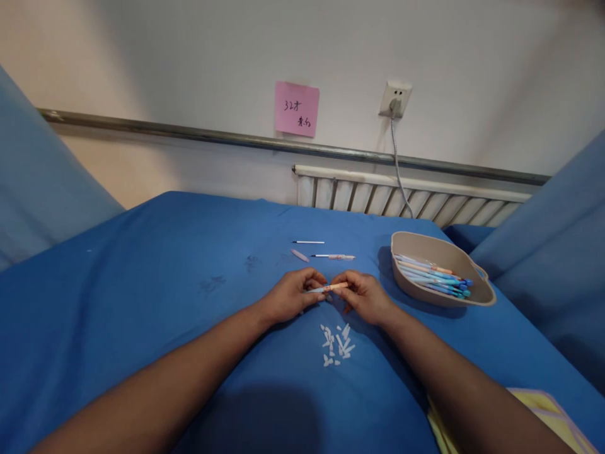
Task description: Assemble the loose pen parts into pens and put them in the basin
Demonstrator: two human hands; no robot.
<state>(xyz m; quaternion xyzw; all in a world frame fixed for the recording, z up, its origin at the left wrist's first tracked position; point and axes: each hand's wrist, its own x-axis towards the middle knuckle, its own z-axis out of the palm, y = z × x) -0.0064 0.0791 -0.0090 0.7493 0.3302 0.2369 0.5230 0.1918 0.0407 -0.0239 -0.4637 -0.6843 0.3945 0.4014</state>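
Note:
Both hands meet over the middle of the blue cloth, gripping one pen (333, 287) with a pale blue end on the left and an orange end on the right. My left hand (293, 293) pinches the blue end. Closed around the orange end are the fingers of my right hand (363, 295). Just beyond the hands lie a pen refill (309, 242), a pinkish pen barrel piece (299, 255) and a refill with a clear patterned part (340, 256) around one end. Nearer to me is a scattered heap of small white tips (338, 345).
A beige basket (442, 246) with several pens (432, 277) stands on the right of the blue-covered table (155, 265). Yellow cloth (543, 403) lies at the lower right. Behind are a radiator (359, 189), a metal rail (212, 135), a pink note (297, 108) and a plugged-in socket (396, 99).

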